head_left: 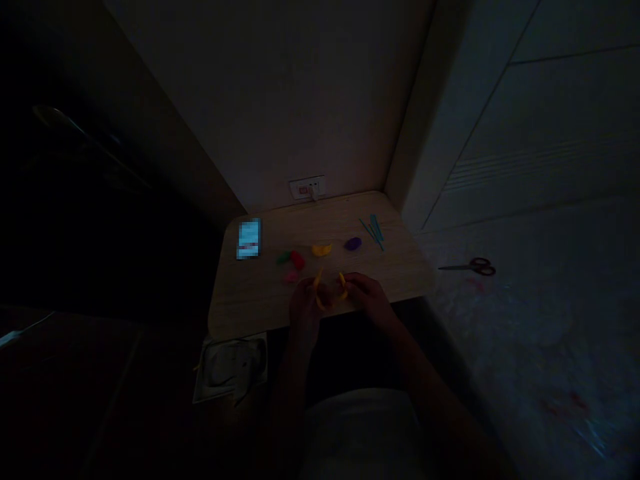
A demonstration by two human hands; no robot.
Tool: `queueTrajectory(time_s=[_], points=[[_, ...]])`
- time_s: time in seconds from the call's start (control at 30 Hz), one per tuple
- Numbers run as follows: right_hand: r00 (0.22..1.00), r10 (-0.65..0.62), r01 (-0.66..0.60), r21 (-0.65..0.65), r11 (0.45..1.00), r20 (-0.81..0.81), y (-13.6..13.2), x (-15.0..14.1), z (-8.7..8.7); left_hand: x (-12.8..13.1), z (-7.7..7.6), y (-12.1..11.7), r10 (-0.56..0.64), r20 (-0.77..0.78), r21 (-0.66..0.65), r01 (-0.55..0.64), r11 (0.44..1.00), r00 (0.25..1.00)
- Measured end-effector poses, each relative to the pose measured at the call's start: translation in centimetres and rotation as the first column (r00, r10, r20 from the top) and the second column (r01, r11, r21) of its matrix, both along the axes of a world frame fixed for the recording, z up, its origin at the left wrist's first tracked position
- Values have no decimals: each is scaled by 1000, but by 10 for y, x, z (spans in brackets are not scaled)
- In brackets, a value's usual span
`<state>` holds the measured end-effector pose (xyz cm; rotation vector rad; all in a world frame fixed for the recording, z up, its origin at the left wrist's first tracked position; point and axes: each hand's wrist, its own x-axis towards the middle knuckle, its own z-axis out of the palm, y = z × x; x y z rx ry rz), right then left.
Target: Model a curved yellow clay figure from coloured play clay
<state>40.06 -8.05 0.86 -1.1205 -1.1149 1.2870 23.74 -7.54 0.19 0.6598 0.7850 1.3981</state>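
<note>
My left hand (pixel 305 299) is closed around a long, thin strip of yellow modelling clay (pixel 319 283), which stands up and curves at its lower end. Close to its right, my right hand (pixel 364 291) pinches a shorter, curved piece of yellow modelling clay (pixel 343 285). Both hands are over the table's front edge, and dim light hides the exact finger grip. Just beyond them lie a yellow clay lump (pixel 321 250), a red lump (pixel 297 260) touching a green one (pixel 284 257), a pink piece (pixel 291 276) and a purple lump (pixel 353 244).
Several teal modelling tools (pixel 377 228) lie at the right rear of the small wooden table (pixel 260 303). A lit phone (pixel 249 239) rests at its left. Scissors (pixel 473 267) lie beyond the right edge. Below the left front corner is an open box (pixel 200 393). A wall socket (pixel 302 189) holds a plug.
</note>
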Motion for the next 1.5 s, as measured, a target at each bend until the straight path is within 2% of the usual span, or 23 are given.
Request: queueTrajectory(time_s=[0.1,0.27,0.37,0.47,0.57,0.73,0.87,1.03,1.13,1.33,1.5], points=[[998,-60,60,-14,998,-27,1,6,0,-4,7,0,40,-41,-50,-42,998,998],[946,-318,317,-18,948,-69,7,27,-5,-15,18,-1,145,-57,-126,-151,980,988],[930,-363,363,-11,932,-62,8,34,-2,-18,21,-1,155,-50,-133,-161,978,987],[936,-339,338,-26,941,-90,5,30,5,-18,23,-2,150,-21,-117,-152,981,988],[966,-237,235,-31,972,-102,1,21,12,-16,26,-1,115,11,-50,-114,992,993],[995,-96,96,41,994,-10,2,14,16,-10,27,5,92,19,73,-93,993,996],[989,-128,122,80,989,75,4,20,9,-10,21,12,139,-95,126,-127,984,986],[979,-151,138,105,985,133,4,29,7,-13,16,13,163,-221,124,-138,983,962],[968,-185,164,134,977,167,2,33,10,-15,18,11,170,-255,121,-144,982,952],[950,-273,250,150,957,152,3,36,12,-22,23,15,262,-255,128,-236,963,931],[964,-227,210,130,969,136,1,30,12,-19,25,13,260,-301,83,-247,965,917]])
